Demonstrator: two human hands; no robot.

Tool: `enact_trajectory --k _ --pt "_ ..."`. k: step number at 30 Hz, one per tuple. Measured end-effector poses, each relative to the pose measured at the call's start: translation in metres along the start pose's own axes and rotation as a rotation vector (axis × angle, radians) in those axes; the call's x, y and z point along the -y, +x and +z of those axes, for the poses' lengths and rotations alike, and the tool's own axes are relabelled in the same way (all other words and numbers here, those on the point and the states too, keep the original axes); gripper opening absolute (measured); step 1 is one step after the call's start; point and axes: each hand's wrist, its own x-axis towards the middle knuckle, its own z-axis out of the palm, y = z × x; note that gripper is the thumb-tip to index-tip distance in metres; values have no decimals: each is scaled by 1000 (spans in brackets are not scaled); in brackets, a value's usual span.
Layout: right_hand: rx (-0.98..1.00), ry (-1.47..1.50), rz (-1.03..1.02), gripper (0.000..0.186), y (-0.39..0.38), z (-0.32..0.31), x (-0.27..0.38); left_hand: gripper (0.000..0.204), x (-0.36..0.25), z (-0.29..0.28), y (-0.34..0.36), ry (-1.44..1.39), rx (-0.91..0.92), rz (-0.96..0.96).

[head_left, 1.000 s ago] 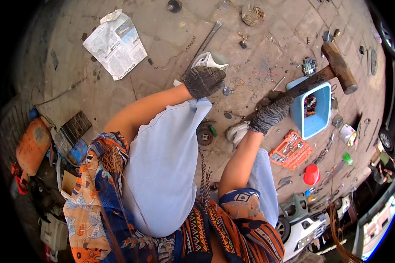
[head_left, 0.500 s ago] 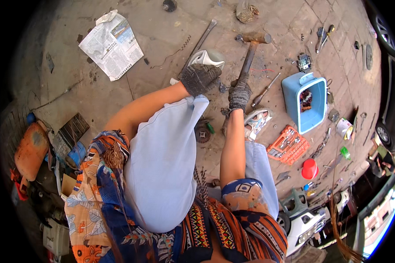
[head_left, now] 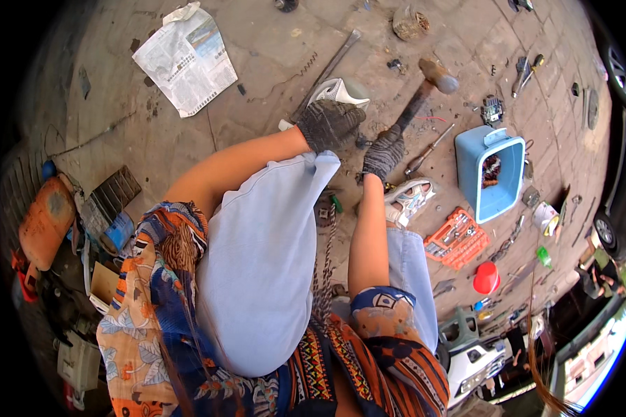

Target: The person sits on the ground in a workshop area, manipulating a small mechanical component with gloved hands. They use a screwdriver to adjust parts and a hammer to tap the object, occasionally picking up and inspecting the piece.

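Note:
My right hand, in a dark knitted glove, is closed around the handle of a hammer, whose rusty head is raised toward the upper right. My gloved left hand is curled beside a white shoe, above my bent knee; whatever its fingers hold is hidden. A long metal bar runs behind that shoe. A screwdriver lies right of my right hand, above my sandal. Small dark metal bits are scattered near the hammer.
Blue plastic tub at right, orange toolkit, red container below. Newspaper at upper left. Rusty orange piece among clutter at left. Dark car along the right edge, white vehicle part at lower right, loose tools on the paving.
The hammer has swung from over the blue tub to left of it, then tipped slightly rightward. My right hand moved left and up. My left hand stayed near the shoe.

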Motion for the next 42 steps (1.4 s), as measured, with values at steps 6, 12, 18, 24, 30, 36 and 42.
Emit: enact_trajectory --k 6,12,18,24,30,36,42 --pt "124 797 739 49 39 -20 6 32 2 7 -1 7 -63 16" --pt "210 998 751 50 6 -41 -27 27 -1 7 9 40 8 -35" --pt "225 -177 333 55 -15 -36 -64 23 3 12 16 -40 -101 21" --pt "57 -71 -65 29 75 -72 8 25 -1 4 20 -26 18 -53" --pt "-158 -424 -808 34 216 -8 28 24 2 14 29 -55 -12 -32" --pt "238 -112 -435 26 194 -2 27 31 5 6 28 -121 10 -118" --pt "723 339 -282 22 82 -91 72 45 -37 -33 74 -575 -295 -334"
